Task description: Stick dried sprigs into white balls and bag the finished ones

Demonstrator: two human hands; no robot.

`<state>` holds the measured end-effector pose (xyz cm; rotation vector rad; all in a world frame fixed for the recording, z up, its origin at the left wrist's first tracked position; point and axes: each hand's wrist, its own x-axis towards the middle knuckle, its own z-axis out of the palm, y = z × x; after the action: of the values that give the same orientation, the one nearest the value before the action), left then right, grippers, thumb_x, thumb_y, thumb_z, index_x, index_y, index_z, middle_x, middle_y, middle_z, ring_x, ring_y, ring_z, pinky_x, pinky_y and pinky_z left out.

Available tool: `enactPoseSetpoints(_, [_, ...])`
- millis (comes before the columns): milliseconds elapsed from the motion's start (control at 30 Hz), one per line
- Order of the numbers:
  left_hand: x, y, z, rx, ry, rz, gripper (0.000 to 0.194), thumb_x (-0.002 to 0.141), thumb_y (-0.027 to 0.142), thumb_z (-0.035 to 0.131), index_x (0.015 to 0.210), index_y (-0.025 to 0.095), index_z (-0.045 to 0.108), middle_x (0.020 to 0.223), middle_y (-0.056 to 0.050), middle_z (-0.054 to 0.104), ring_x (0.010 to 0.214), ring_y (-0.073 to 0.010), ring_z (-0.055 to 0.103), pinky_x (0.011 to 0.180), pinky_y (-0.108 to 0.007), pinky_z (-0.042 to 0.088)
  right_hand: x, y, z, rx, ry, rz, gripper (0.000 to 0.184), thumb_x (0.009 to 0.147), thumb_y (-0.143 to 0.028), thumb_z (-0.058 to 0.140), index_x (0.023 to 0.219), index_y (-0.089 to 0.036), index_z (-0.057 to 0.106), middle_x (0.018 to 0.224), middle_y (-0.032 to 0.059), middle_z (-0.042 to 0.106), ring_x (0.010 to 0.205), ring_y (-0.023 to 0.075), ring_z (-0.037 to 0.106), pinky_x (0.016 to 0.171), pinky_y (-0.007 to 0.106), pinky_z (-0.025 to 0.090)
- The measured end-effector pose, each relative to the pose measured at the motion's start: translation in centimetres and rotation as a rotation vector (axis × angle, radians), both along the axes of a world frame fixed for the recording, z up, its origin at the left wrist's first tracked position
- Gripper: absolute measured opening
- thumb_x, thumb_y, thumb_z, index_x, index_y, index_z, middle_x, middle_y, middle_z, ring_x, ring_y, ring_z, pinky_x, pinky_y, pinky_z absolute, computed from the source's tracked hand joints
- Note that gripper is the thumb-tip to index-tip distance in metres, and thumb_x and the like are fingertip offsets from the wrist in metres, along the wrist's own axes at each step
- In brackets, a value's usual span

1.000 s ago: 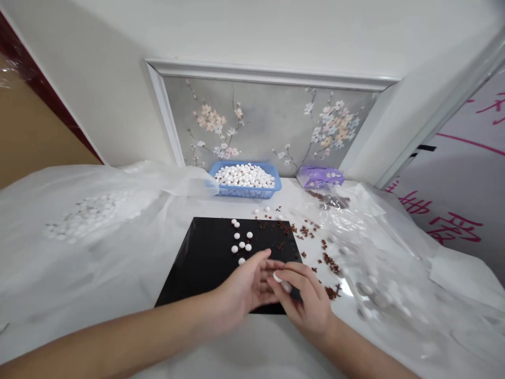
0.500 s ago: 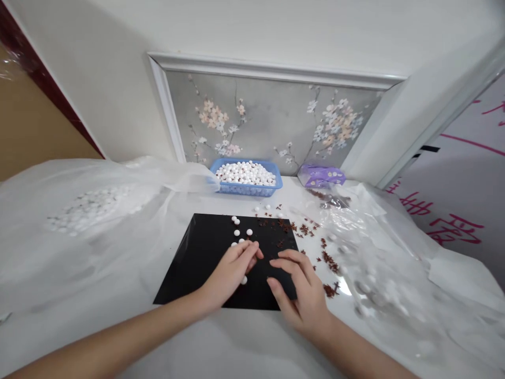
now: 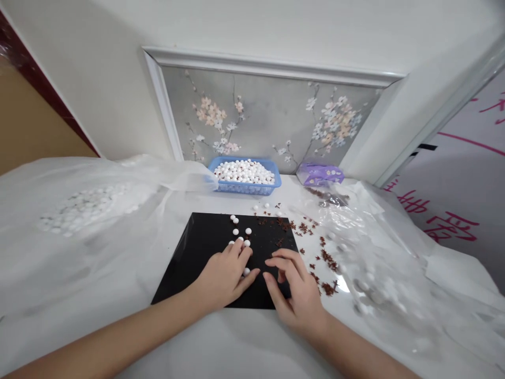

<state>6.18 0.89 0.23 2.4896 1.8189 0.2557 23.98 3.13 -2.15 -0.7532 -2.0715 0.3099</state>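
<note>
My left hand (image 3: 224, 273) lies palm down over the black board (image 3: 189, 263), its fingers stretched among several small white balls (image 3: 248, 231). One white ball (image 3: 246, 271) shows between its thumb and fingers; whether the palm covers others is hidden. My right hand (image 3: 295, 287) hovers above the board's right edge with fingers curved and apart, and nothing shows between them. Small brown star-shaped pieces (image 3: 283, 225) are scattered over the board's right side and onto the white table beside it.
At the back a blue basket (image 3: 248, 188) is heaped with white balls. A translucent bag (image 3: 87, 205) of white balls spreads on the left. On the right lie clear plastic bags (image 3: 379, 279) and a purple packet (image 3: 321, 173). A wall with a framed floral panel (image 3: 268, 110) stands behind.
A second ago my right hand pinched a white ball near my open left palm. My right fingers have since parted, without the ball. My left hand has turned palm down and moved left onto the board.
</note>
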Motion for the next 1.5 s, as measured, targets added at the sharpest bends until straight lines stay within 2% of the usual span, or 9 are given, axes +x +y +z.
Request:
enactPoseSetpoints(100, [-0.1,0.0,-0.3,0.133,0.038,-0.02,0.043,0.088,0.044,0.034,0.116,0.016,0.052,0.124,-0.017,0.049,0.108,-0.0308,0.05,0.081,-0.044,0.047,-0.1,-0.1,0.0,-0.006,-0.007,0.002,0.021,0.083,-0.014,0.05,0.103,-0.02,0.048,0.103,0.009,0.052,0.074,0.0125,0.06,0.061,0.025,0.051])
enactPoseSetpoints(233, [-0.9,1.7,-1.0,0.195,-0.033,-0.008,0.052,0.088,0.048,0.037,0.133,0.024,0.039,0.148,-0.013,0.025,0.135,-0.034,0.021,0.104,-0.058,0.021,-0.1,-0.1,0.0,-0.007,-0.016,0.002,0.02,0.083,-0.013,0.048,0.102,-0.02,0.049,0.101,0.008,0.053,0.069,0.0111,0.059,0.058,0.023,0.05])
enactPoseSetpoints(500, [-4.6,8.8,-1.4,-0.105,-0.452,0.082,0.056,0.089,0.05,0.031,0.134,0.016,0.036,0.143,-0.012,0.035,0.134,-0.0211,0.028,0.111,-0.039,0.02,-0.2,0.2,0.0,-0.067,-0.014,0.003,0.015,0.084,-0.015,0.047,0.098,-0.02,0.05,0.098,0.0058,0.054,0.054,0.0068,0.051,0.052,0.022,0.047])
enactPoseSetpoints(700, [-4.2,8.3,-1.0,-0.229,-0.609,-0.08,0.051,0.089,0.049,0.033,0.132,0.021,0.04,0.139,-0.007,0.043,0.127,-0.0188,0.038,0.107,-0.035,0.028,-0.3,0.4,-0.1,-0.154,0.01,0.001,0.014,0.085,-0.016,0.046,0.097,-0.02,0.051,0.098,0.0054,0.054,0.051,0.0056,0.049,0.051,0.021,0.046])
enactPoseSetpoints(967, [-2.8,7.1,-0.1,-0.222,-0.55,-0.303,0.039,0.085,0.044,0.048,0.116,0.022,0.055,0.119,-0.008,0.057,0.113,-0.0183,0.049,0.099,-0.034,0.036,-0.2,0.5,0.0,-0.191,0.002,0.007,0.012,0.085,-0.016,0.045,0.095,-0.02,0.052,0.095,0.005,0.055,0.05,0.0062,0.049,0.049,0.021,0.044])
enactPoseSetpoints(1133, [-2.6,5.1,0.3,-0.123,-0.355,-0.435,0.065,0.064,0.053,0.068,0.118,0.021,0.053,0.12,-0.01,0.054,0.113,-0.025,0.047,0.097,-0.039,0.037,-0.2,0.5,-0.1,-0.191,0.004,0.015,0.011,0.085,-0.016,0.046,0.093,-0.02,0.051,0.094,0.0043,0.055,0.049,0.0058,0.049,0.048,0.021,0.043])
enactPoseSetpoints(1200, [-2.4,4.6,0.3,-0.07,-0.246,-0.427,0.06,0.066,0.056,0.065,0.115,0.022,0.054,0.116,-0.01,0.054,0.107,-0.0251,0.05,0.092,-0.039,0.039,-0.2,0.5,-0.1,-0.185,0.005,0.016,0.011,0.085,-0.016,0.046,0.094,-0.02,0.051,0.094,0.0045,0.055,0.049,0.0058,0.049,0.049,0.021,0.044])
enactPoseSetpoints(1333, [-2.1,4.6,0.3,-0.062,-0.096,-0.392,0.032,0.086,0.046,0.042,0.103,0.022,0.056,0.103,-0.006,0.056,0.087,-0.0175,0.056,0.07,-0.027,0.044,-0.3,0.4,0.0,-0.174,0.003,0.015,0.011,0.086,-0.016,0.045,0.094,-0.019,0.052,0.093,0.0047,0.056,0.049,0.0058,0.048,0.049,0.02,0.044])
enactPoseSetpoints(1500, [-1.7,5.1,0.3,-0.038,0.0,-0.426,0.029,0.09,0.04,0.033,0.091,0.021,0.055,0.087,-0.003,0.057,0.075,-0.0145,0.058,0.054,-0.022,0.037,-0.3,0.4,0.1,-0.176,-0.002,0.013,0.011,0.086,-0.016,0.044,0.093,-0.02,0.052,0.092,0.0039,0.056,0.049,0.0058,0.047,0.048,0.02,0.043])
